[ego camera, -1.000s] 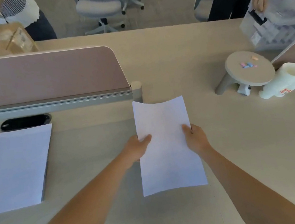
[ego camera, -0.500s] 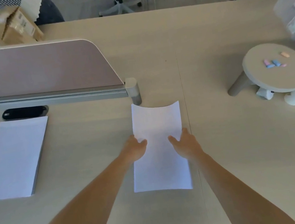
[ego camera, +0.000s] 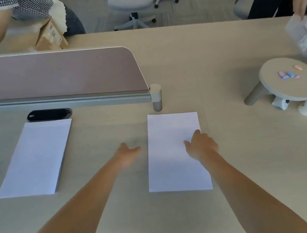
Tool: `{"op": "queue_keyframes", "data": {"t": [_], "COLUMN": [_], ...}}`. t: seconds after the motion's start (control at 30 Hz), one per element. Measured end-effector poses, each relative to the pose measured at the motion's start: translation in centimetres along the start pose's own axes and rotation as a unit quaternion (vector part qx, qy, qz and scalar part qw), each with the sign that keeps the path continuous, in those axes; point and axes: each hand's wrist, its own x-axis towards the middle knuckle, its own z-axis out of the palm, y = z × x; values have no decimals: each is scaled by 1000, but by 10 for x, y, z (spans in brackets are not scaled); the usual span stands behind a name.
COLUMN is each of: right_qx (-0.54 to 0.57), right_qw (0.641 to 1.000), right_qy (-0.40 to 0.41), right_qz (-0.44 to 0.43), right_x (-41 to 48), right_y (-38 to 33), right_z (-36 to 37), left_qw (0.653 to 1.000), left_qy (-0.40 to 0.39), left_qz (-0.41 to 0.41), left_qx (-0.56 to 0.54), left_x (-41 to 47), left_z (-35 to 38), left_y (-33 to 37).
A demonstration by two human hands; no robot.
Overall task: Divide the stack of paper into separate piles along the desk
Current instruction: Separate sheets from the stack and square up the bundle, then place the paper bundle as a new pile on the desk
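Neither hand grips anything: the right hand (ego camera: 202,146) lies with fingers relaxed over the right edge of a thin, flat white pile of paper (ego camera: 172,165) on the desk (ego camera: 264,169) near the divider post (ego camera: 156,98), the left hand (ego camera: 129,155) spread loosely beside it, a thicker stack (ego camera: 36,158) well left.

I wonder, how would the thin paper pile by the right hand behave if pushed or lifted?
The thin paper pile looks only a few sheets thick, so probably light and floppy if lifted. Flat on the smooth desk, it likely slides easily under the right hand.
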Motion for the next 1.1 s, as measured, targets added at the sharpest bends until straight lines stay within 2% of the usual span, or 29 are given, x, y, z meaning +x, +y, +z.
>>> {"op": "queue_keyframes", "data": {"t": [0.13,0.27,0.43,0.63,0.73,0.87,1.1], "right_qx": [2,44,44,87,115,172,242], "right_qw": [993,978,971,953,945,931,920], "right_qy": [-8,-42,-26,-86,-134,-191,-260], "right_qz": [-120,-201,-232,-276,-274,-261,-165], "right_x": [-44,-107,-187,-270,-287,-281,-262], "right_y": [-75,-169,-270,-402,-455,-518,-605], "right_z": [9,39,68,106,129,163,198], "left_qw": [1000,998,989,972,964,964,965], "left_qy": [-8,-33,-22,35,75,136,145], "left_qz": [7,28,40,33,20,-33,-122], "left_qx": [-21,-42,-138,-230,-253,-226,-180], "left_x": [-14,-35,-61,-97,-102,-91,-52], "left_z": [-58,-132,-234,-355,-401,-440,-493], "left_y": [-48,-116,-216,-339,-393,-445,-499]}}
